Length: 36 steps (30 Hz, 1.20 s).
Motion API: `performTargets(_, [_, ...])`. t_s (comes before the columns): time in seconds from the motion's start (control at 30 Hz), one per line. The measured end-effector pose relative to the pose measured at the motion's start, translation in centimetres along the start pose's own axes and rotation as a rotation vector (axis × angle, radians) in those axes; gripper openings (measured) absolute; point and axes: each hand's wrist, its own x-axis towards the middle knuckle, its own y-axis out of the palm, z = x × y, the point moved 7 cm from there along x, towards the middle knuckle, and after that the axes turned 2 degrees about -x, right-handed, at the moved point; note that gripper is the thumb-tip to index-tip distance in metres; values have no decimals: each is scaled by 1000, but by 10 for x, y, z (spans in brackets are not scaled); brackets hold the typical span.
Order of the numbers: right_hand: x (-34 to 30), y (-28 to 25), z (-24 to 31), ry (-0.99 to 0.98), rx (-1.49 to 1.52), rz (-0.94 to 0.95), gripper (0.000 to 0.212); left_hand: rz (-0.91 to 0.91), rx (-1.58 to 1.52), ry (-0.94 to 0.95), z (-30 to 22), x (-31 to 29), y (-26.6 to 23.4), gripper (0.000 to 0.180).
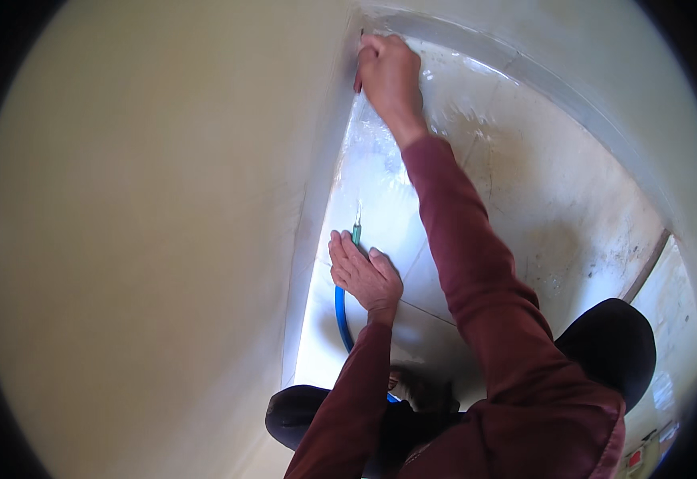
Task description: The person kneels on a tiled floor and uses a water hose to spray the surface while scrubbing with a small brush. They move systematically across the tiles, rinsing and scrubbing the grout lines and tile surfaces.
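Note:
My left hand (367, 277) is closed over a blue hose (340, 315) with a green end (356, 233), low over the white tiled floor (436, 295). Water (358, 209) runs from the green end toward the far corner. In that corner, my right hand (391, 73) is closed with its knuckles up, close against the skirting (304, 239) at the foot of the left wall. A thin dark tip (362, 33) shows just beyond the fingers; the rest of what they hold is hidden.
A plain cream wall (164, 223) rises on the left, and grey skirting (556, 80) curves along the far side. The floor is wet, with brownish stains to the right. My dark-clad knees (612, 347) are bent on both sides. A brown strip (645, 267) crosses the floor's right edge.

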Motion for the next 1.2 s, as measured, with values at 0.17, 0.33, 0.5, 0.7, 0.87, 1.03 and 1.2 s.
performTargets(0.17, [-26, -12, 6, -154, -44, -145, 20, 4, -28, -16, -4, 10, 5, 65])
performTargets(0.33, [-6, -4, 8, -4, 155, -49, 21, -27, 10, 16, 3, -3, 5, 64])
performTargets(0.5, [-33, -11, 22, 22, 337, -117, 22, -14, 26, -2, 1, 2, 5, 64])
performTargets(0.7, [-13, -8, 17, -169, 44, -167, 20, 6, 51, -23, 6, -8, 0, 64])
performTargets(0.87, [-21, -10, 15, -53, 203, -107, 20, -22, 6, -2, 3, 1, 3, 63])
performTargets(1.03, [-4, -2, -10, 242, 278, 137, 19, 4, 11, -6, 2, -1, 7, 63])
performTargets(1.2, [2, -10, -6, 14, 151, 76, 15, 4, 14, 1, 2, -3, 4, 64])
